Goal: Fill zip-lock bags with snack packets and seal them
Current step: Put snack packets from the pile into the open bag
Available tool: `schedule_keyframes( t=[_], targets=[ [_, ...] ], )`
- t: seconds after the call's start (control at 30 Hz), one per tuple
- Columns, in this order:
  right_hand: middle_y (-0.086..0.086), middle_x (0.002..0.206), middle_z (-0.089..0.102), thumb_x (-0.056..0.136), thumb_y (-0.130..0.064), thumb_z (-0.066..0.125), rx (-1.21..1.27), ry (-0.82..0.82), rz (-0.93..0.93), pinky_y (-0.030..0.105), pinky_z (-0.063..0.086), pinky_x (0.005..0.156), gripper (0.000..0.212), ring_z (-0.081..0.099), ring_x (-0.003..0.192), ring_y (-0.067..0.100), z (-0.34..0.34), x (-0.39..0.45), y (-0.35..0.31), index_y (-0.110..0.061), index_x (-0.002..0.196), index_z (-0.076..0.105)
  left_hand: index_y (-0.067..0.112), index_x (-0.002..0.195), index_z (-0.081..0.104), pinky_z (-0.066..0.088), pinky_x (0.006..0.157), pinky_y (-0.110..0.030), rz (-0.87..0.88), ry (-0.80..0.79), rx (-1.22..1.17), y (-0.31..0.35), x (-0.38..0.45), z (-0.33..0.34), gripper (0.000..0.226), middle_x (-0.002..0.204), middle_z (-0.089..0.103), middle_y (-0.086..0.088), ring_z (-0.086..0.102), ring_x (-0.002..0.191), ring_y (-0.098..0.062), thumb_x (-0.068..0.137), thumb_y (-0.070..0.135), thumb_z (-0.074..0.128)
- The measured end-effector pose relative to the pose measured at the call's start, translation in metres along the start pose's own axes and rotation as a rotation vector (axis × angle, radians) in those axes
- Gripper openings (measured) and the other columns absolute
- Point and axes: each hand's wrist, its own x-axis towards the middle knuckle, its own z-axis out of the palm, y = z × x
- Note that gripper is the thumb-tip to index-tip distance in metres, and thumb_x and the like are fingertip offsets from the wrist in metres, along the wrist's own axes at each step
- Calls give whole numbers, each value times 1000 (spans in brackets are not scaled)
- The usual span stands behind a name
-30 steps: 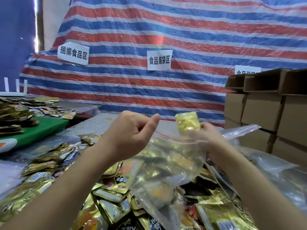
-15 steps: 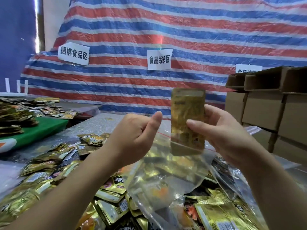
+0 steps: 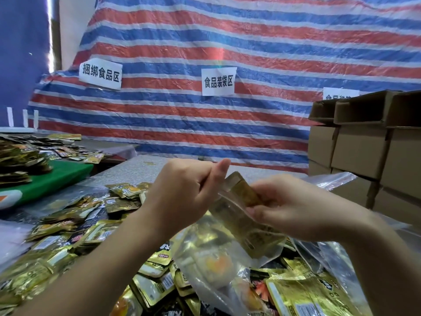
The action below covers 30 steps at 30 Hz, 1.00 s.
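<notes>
Since half a second ago, the gold snack packet (image 3: pixel 243 210) has come down from up in the air and is now tipped over, sliding into the mouth of the zip-lock bag (image 3: pixel 211 265). My right hand (image 3: pixel 293 208) is curled round the packet and pushes it in. My left hand (image 3: pixel 189 192) is just beside it, closed tight, pinching the top edge of the bag to keep the mouth open. The bag hangs below both my hands and already has some packets inside. I think the packet's corner could catch on the bag's rim, because the mouth is narrow and floppy. If my left hand lets the thin edge slip, the mouth could fall shut, or the bag could drop onto the pile of loose packets (image 3: pixel 75 226) under my hands. The bag is clear, soft and crinkly. The packet is a flat shiny rectangle, gold like foil, and looks smooth and slippery. The loose packets on the worktop (image 3: pixel 141 167) look the same, flat and glossy, some gold and some black. Past my right hand stand plain brown cardboard boxes (image 3: pixel 364 149), stiff and square.
</notes>
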Motion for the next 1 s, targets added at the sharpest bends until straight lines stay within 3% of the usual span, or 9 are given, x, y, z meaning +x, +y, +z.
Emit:
schedule_keyframes(
  t=[0.13, 0.23, 0.37, 0.5, 0.57, 0.63, 0.77, 0.83, 1.0],
  targets=[
    [-8, 80, 71, 91, -44, 59, -20, 218, -72, 28, 55, 64, 22, 66, 73, 5, 6, 4, -5, -28, 85, 72, 11, 49, 41, 27, 39, -31, -45, 44, 30, 0, 4, -6, 56, 41, 36, 2, 37, 35, -14, 101, 31, 42],
    [-6, 80, 74, 91, -56, 49, 120, 463, -151, 38, 58, 71, 45, 70, 78, 7, 6, 8, -7, -19, 88, 75, 8, 48, 39, 20, 42, -25, -93, 124, 8, -1, 8, -15, 58, 41, 31, 1, 33, 37, -15, 102, 29, 43],
    [-14, 80, 73, 93, -41, 59, 120, 593, -310, 18, 54, 73, 24, 70, 81, 3, 11, 10, -8, -23, 89, 74, 4, 49, 36, 20, 43, -28, -168, 203, -9, 1, 13, -22, 62, 41, 32, -8, 35, 41, -24, 103, 31, 43],
    [-5, 75, 70, 96, -28, 58, 233, 700, -356, 33, 56, 69, 22, 68, 73, 17, 14, 15, -6, -14, 83, 70, 1, 50, 33, 21, 43, -36, -246, 268, -35, -3, 15, -27, 65, 42, 32, -13, 32, 42, -28, 104, 34, 42],
    [-2, 70, 64, 97, -25, 51, 478, 816, -295, 43, 54, 74, 25, 64, 72, 26, 15, 19, 0, -14, 78, 62, 3, 50, 31, 17, 44, -31, -243, 281, -30, -5, 16, -29, 63, 42, 30, -11, 32, 45, -30, 105, 31, 43],
    [-3, 70, 59, 100, -22, 46, 711, 874, -163, 43, 54, 80, 26, 60, 72, 21, 17, 26, 10, -15, 78, 58, 1, 50, 31, 16, 45, -31, -238, 269, -18, -8, 15, -28, 63, 42, 30, -13, 32, 46, -31, 105, 28, 43],
    [9, 100, 67, 107, -15, 40, 878, 718, 230, 39, 60, 82, 18, 72, 77, 18, 35, 45, 33, -14, 105, 57, -2, 50, 33, 17, 45, -33, -249, 216, 9, -14, 11, -23, 62, 42, 31, -15, 32, 42, -29, 104, 27, 43],
    [11, 106, 67, 107, -13, 41, 841, 608, 339, 34, 59, 79, 18, 72, 75, 16, 46, 51, 41, -11, 106, 59, -1, 50, 33, 17, 45, -33, -250, 218, 8, -15, 11, -23, 62, 42, 31, -14, 32, 43, -29, 104, 27, 42],
    [-6, 95, 71, 101, -23, 55, 296, 243, 253, 38, 55, 86, 16, 67, 91, 11, 67, 50, 58, -27, 95, 69, -2, 48, 36, 23, 40, -39, -286, 238, -96, -16, 10, -24, 66, 40, 34, -13, 35, 36, -24, 105, 32, 35]
  ],
)
